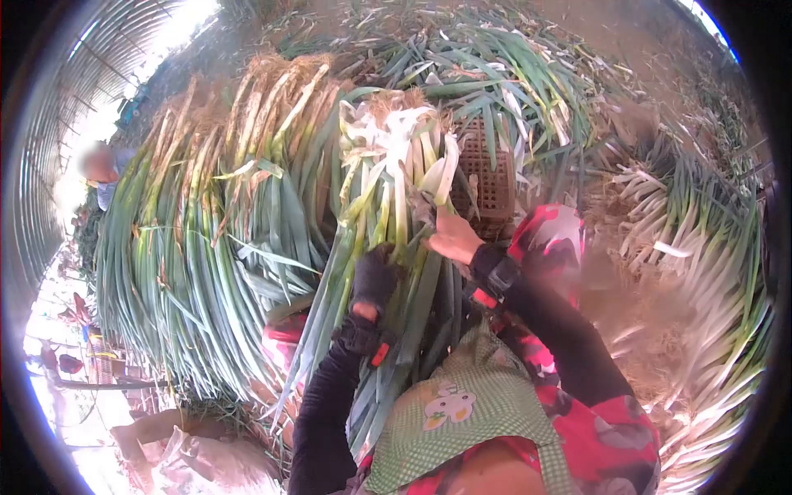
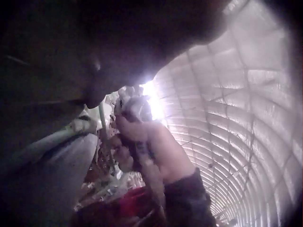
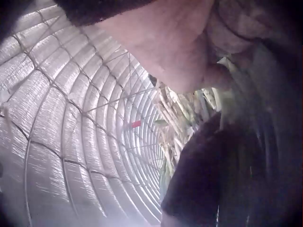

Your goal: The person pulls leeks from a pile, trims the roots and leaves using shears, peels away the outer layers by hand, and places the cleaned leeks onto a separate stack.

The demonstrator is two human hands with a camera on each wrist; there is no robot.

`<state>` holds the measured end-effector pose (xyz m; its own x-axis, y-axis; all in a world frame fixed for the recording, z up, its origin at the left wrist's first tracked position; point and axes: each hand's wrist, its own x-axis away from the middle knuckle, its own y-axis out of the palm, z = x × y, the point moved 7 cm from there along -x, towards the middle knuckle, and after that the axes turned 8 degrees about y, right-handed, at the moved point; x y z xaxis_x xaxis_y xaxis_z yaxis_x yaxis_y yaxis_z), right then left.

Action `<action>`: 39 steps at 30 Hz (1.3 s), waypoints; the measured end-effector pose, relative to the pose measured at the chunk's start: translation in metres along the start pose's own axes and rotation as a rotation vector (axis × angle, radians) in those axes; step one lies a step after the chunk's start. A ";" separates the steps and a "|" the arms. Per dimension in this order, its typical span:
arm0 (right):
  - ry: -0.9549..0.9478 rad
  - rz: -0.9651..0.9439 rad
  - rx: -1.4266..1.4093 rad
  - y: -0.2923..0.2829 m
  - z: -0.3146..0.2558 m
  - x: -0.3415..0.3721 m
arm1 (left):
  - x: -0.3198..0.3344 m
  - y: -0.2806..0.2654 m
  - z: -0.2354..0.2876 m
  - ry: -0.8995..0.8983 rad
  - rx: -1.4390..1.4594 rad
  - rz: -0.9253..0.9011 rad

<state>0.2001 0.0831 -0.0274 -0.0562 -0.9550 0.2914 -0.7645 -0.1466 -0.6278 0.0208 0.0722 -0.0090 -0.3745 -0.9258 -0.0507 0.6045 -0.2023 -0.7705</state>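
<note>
A bunch of leeks stands over the person's lap, white root ends away from the body and green leaves toward it. The left hand, in a dark glove, grips the bunch around its stalks. Just to its right, the right hand has curled fingers at the bunch's side; in the right wrist view that hand pinches a green leek stalk, near the dark-gloved left hand. The left wrist view shows the right hand with bent fingers, beside pale leek leaves.
Piled leeks fill the left side. A brown plastic crate stands beyond the right hand, with loose leaves behind it. More leeks lie along the right. Another person is at the far left, under the ribbed tunnel roof.
</note>
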 end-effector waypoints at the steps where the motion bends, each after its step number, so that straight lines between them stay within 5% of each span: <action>1: 0.034 -0.014 0.008 -0.006 0.000 -0.010 | 0.008 0.001 0.007 0.028 0.009 0.015; 3: -0.075 0.068 0.141 -0.010 0.004 -0.034 | 0.013 0.014 -0.007 0.167 0.004 0.028; 6: -0.247 -0.006 0.258 -0.017 -0.010 -0.045 | 0.027 0.060 -0.084 0.023 0.519 0.047; 9: -0.091 -0.102 0.186 -0.009 0.015 -0.061 | 0.053 0.064 -0.083 -0.060 0.813 0.058; 11: -0.099 0.221 0.074 -0.037 0.001 -0.047 | 0.055 0.030 -0.040 0.009 0.576 -0.098; 13: -0.216 0.002 0.235 -0.027 -0.019 -0.041 | 0.042 -0.020 -0.008 0.109 0.057 -0.378; 15: -0.286 -0.074 0.300 -0.033 -0.044 -0.027 | 0.017 -0.051 -0.036 0.024 0.002 -0.416; 17: -0.291 -0.029 0.254 -0.038 -0.058 -0.020 | -0.015 -0.106 -0.093 -0.099 -0.088 -0.142; 19: -0.249 0.001 0.195 -0.029 -0.023 -0.043 | -0.034 -0.197 -0.169 0.069 -0.513 0.465; 20: -0.210 -0.013 0.130 -0.025 -0.015 -0.048 | -0.035 -0.248 -0.186 -0.210 -0.526 0.477; 21: -0.170 -0.025 0.065 -0.021 -0.007 -0.053 | -0.033 -0.286 -0.197 -0.109 -0.667 0.688; 23: -0.075 -0.114 -0.134 -0.013 -0.012 -0.043 | -0.037 -0.349 -0.239 -0.361 -1.097 0.622; 25: 0.009 -0.159 -0.144 -0.001 0.003 -0.043 | -0.029 -0.387 -0.304 -0.541 -0.952 0.492; 27: 0.038 -0.192 -0.184 0.005 0.005 -0.045 | -0.033 -0.389 -0.286 -0.473 -0.888 0.497; 30: 0.005 -0.216 -0.214 0.009 -0.010 -0.040 | -0.049 -0.376 -0.266 -0.714 -0.953 0.338; 34: -0.022 -0.368 -0.258 0.017 -0.042 -0.026 | -0.041 -0.366 -0.296 -0.482 -0.853 0.480; 37: -0.060 -0.197 -0.014 0.008 -0.046 -0.032 | -0.022 -0.352 -0.322 -0.504 -0.665 0.505; 39: -0.056 -0.067 0.082 0.001 -0.030 -0.037 | -0.009 -0.327 -0.287 -0.582 -0.812 0.437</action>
<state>0.1823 0.1257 -0.0175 0.0309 -0.9550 0.2951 -0.7100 -0.2288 -0.6659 -0.3755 0.2388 0.0612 0.2789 -0.9192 -0.2782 -0.1202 0.2540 -0.9597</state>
